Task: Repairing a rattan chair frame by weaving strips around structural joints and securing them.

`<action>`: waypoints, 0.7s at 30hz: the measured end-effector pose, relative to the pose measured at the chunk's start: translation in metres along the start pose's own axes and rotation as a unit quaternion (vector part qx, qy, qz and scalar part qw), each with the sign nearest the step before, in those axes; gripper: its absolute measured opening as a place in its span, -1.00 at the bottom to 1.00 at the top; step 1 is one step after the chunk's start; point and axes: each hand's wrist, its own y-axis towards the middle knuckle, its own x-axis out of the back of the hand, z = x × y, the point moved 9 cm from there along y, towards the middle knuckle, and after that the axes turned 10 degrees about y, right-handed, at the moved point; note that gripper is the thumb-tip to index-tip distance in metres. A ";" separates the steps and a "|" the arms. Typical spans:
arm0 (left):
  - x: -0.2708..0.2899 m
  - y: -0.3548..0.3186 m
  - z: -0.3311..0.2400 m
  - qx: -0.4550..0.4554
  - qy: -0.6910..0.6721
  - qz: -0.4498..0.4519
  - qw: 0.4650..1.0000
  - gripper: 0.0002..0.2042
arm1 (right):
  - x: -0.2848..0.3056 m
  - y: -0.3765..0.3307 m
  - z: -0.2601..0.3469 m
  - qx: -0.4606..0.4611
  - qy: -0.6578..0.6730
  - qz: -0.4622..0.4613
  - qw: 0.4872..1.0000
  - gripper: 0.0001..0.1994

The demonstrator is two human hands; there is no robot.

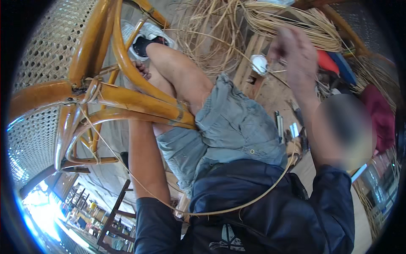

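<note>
A glossy orange rattan chair frame [139, 101] lies across my lap, with a woven cane panel [50, 46] at the left. My left hand [143, 68] reaches up behind the frame, its fingers curled over a curved bar; most of the hand is hidden. My right hand [296, 51] is raised at the upper right and blurred, fingers closed on a thin cane strand [237, 207]. The strand runs from the frame's joint [86, 91], loops low across my dark shirt and climbs toward my right arm.
Bundles of loose cane [287, 21] lie on the floor ahead, with a small white round object [259, 63] beside them. Hand tools [285, 127] sit by my right thigh. Red and blue items [338, 63] lie at the right. A wooden stool [114, 216] stands at the lower left.
</note>
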 end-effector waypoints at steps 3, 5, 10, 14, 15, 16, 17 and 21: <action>-0.013 -0.004 0.000 -0.014 0.017 0.002 1.000 -0.77 | 0.110 -0.044 -0.004 -0.035 -0.166 -0.124 0.978 -0.80; -0.012 0.004 0.011 0.008 0.036 -0.012 0.999 -0.78 | 0.179 -0.091 -0.020 -0.005 -0.402 -0.180 0.898 -0.81; 0.017 0.010 0.011 0.041 0.069 -0.037 0.996 -0.76 | 0.204 -0.146 -0.037 -0.012 -0.648 -0.158 0.745 -0.71; -0.001 0.005 0.006 0.009 0.051 -0.027 0.998 -0.76 | 0.238 -0.156 -0.065 -0.119 -0.615 -0.100 0.773 -0.64; -0.009 0.003 0.005 -0.003 0.044 -0.027 0.999 -0.76 | 0.238 -0.159 -0.057 -0.044 -0.643 -0.095 0.759 -0.65; -0.013 0.000 0.003 -0.014 0.037 -0.028 0.999 -0.76 | 0.226 -0.159 -0.040 -0.020 -0.621 -0.100 0.777 -0.66; -0.017 -0.004 0.001 -0.020 0.030 -0.027 0.999 -0.75 | 0.218 -0.153 -0.029 -0.032 -0.588 -0.109 0.801 -0.67; -0.016 -0.024 -0.012 -0.011 -0.004 0.001 1.000 -0.75 | 0.122 -0.108 0.017 -0.051 -0.241 -0.047 0.968 -0.58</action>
